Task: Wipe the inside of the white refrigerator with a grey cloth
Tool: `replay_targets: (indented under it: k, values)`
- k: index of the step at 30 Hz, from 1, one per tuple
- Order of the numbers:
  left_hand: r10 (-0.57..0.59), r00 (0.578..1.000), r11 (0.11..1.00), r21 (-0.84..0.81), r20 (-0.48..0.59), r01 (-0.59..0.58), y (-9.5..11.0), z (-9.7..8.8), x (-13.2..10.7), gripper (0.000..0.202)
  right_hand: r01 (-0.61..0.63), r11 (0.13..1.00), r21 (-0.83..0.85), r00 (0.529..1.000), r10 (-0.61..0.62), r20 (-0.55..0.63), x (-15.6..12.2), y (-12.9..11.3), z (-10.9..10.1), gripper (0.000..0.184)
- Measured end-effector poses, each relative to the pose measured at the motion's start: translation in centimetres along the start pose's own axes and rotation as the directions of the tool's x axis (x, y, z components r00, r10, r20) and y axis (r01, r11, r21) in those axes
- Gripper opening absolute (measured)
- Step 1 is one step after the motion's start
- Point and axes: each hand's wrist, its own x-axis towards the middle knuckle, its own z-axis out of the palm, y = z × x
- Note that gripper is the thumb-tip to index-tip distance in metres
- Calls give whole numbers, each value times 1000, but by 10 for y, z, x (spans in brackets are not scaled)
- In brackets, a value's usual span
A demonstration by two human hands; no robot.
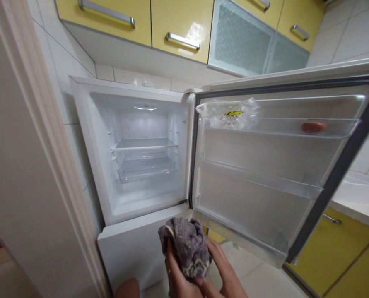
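The bunched cloth sits between the hands; both hold it.

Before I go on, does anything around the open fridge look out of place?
Slightly: a crumpled plastic bag pokes above the rim of the top door bin, rather than sitting fully inside it. I see no spill or damage.

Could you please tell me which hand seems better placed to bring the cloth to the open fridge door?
Probably the right hand: it is on the side nearer the open door. The left hand is farther left, and both hold the bunched cloth.
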Motion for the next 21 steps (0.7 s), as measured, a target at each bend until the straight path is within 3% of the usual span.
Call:
replay_targets:
  k: [3,7,12,15,18,21]
  values:
    - [-66,997,994,-89,48,70,8,5,-12,98,-177,973,147,984,180,-7,9,-16,17,78]
    - [-97,977,956,-257,187,144,15,1,-22,98,-390,819,420,901,434,-12,15,-31,17,92]
    - [-185,917,859,-394,354,326,23,8,-27,100,-488,771,409,792,588,-165,13,-15,4,89]
    - [-132,890,845,-420,437,332,22,21,-30,99,-500,805,320,767,583,-268,18,-1,-15,80]
    - [50,873,853,-475,486,216,15,31,-32,105,-430,877,216,767,480,-425,28,10,-45,84]
    - [113,887,892,-439,448,108,10,28,-18,92,-439,893,99,676,401,-619,38,23,-86,90]
